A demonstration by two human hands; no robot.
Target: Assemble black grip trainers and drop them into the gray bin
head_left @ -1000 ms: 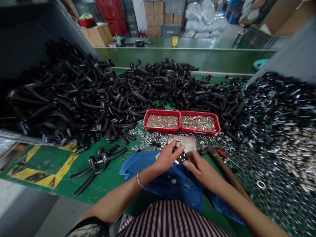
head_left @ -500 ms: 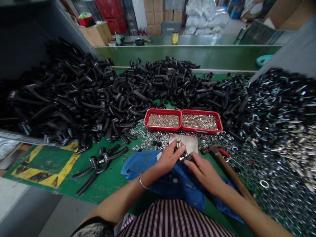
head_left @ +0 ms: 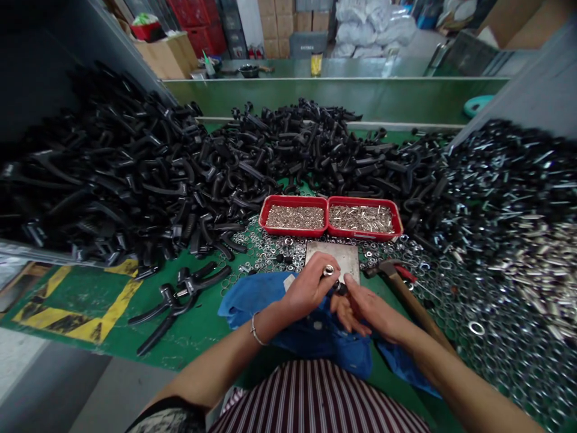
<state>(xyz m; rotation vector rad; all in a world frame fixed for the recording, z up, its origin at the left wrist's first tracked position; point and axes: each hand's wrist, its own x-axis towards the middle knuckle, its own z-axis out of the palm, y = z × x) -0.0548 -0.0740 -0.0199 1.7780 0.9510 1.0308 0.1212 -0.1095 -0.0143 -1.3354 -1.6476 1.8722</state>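
My left hand point(head_left: 311, 282) is closed around a small part with a shiny metal cylinder point(head_left: 329, 270) at its top and a black end point(head_left: 341, 289); the rest hides inside the fingers. My right hand point(head_left: 360, 305) is turned partly palm up beside it, fingers apart and stretched out, the thumb side close to the black end. I see nothing in its palm. Both hands are over a blue cloth point(head_left: 256, 297), just in front of a flat metal plate point(head_left: 333, 254).
Two red trays point(head_left: 327, 227) of small metal pins stand behind the plate. A hammer point(head_left: 415, 307) lies right of my hands. Black handle-shaped parts point(head_left: 243, 156) heap up behind; two assembled ones point(head_left: 175, 294) lie left. Metal rings point(head_left: 487, 355) and cylinders point(head_left: 545, 276) spread right.
My right hand has turned over and its fingers have opened away from the part. The metal cylinder in my left hand has tilted from upright. The whole view has shifted slightly.
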